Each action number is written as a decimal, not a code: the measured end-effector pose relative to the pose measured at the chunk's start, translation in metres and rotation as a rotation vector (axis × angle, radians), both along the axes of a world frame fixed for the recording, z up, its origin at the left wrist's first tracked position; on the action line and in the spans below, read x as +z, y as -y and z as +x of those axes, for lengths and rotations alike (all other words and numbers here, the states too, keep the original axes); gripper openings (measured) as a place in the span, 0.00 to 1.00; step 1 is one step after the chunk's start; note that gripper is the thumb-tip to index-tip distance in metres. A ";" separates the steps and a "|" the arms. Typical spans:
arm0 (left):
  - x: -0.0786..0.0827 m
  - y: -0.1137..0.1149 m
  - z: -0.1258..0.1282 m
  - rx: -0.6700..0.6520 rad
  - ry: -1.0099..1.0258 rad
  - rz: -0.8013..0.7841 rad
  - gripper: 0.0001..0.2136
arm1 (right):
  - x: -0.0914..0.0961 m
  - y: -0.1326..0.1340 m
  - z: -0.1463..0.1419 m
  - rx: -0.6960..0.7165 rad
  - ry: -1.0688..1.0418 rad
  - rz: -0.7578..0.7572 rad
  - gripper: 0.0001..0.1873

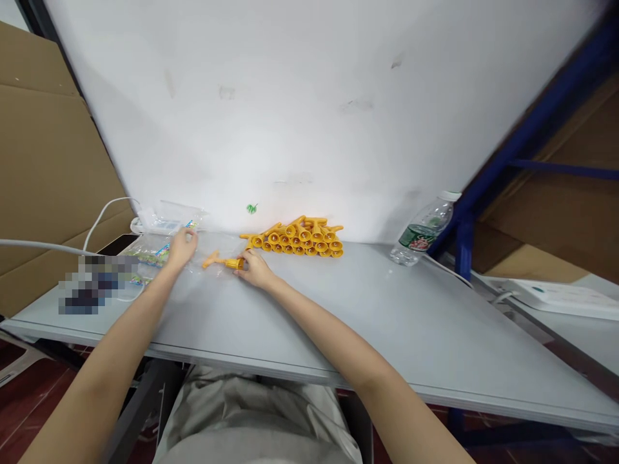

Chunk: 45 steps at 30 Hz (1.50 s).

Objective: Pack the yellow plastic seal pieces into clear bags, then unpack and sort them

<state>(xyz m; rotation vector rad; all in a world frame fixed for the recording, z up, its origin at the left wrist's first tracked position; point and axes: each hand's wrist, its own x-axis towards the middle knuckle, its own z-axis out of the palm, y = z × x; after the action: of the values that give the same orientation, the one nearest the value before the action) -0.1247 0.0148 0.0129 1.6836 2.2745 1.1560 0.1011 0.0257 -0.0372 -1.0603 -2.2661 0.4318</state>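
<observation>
My right hand (255, 269) is closed around the flared end of a yellow-orange plastic piece (234, 263), whose narrow, branched end points left. That end lies over or inside a clear plastic bag (213, 248); I cannot tell which. My left hand (184, 245) pinches the bag near a small colourful label (192, 224). Just right of the hands, several matching yellow pieces (304, 238) are stacked in rows against the white wall, their round open ends facing me. More clear bags with printed labels (149, 258) lie to the left of and beneath my left hand.
A clear water bottle (420, 233) with a green label leans at the right. A dark phone-like slab (118, 245) and white cables (48, 245) lie on the left. Cardboard (48, 161) borders the grey table (387, 328). A white power strip (556, 298) sits at far right.
</observation>
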 end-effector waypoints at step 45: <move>-0.007 0.014 -0.011 -0.177 0.695 -0.398 0.18 | 0.022 0.011 0.021 0.131 -0.086 -0.054 0.15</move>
<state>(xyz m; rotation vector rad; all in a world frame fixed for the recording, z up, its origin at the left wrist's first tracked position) -0.1357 0.0012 0.0061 1.0806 1.7300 0.9611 0.1216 0.0150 -0.0151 -0.9051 -2.2662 0.5839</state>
